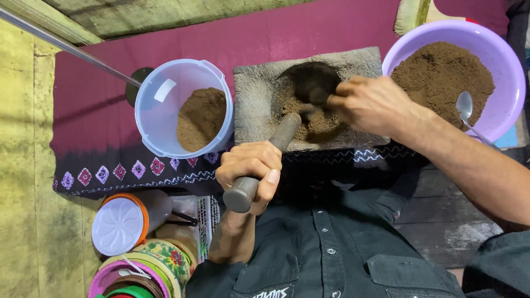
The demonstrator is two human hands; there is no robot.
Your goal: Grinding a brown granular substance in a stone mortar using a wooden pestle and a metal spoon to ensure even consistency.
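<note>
A: Left hand (249, 166)?

B: Wrapped tight around the near end of a dark pestle (265, 163); thumb across the top, fingers curled under; far end of the pestle down in the hollow, buried in brown powder (314, 122).

A: And the hollow itself?

B: Round pit cut into a rough grey wooden mortar block (251, 102); set flat on a maroon cloth (309, 36), between two containers; powder heaped on the pit's near side.

A: Right hand (371, 105)?

B: Reaching over the block from the right; fingers bent down into the pit, touching the powder just beside the pestle tip; whether pinching anything, cannot tell, fingertips lost in shadow.

A: Left of the block?

B: Clear plastic bucket (160, 105), pale blue rim, tipped toward the camera; mound of the same brown powder against its right wall; just beside the block's left edge, touching or nearly so.

A: Right of it?

B: Lilac plastic basin (510, 83), more than half full of brown powder; metal spoon (466, 110) lying on the powder near the right rim, bowl up.

A: Anything nearer the body?

B: Embroidered diamond border (118, 172) along the cloth's near edge; below it a jar with an orange-rimmed white lid (117, 225) lying on its side; floral round tins (165, 259) stacked at the bottom left; thin metal rod (66, 48) slanting across the top left corner; dark buttoned shirt (326, 248) filling the bottom centre.
</note>
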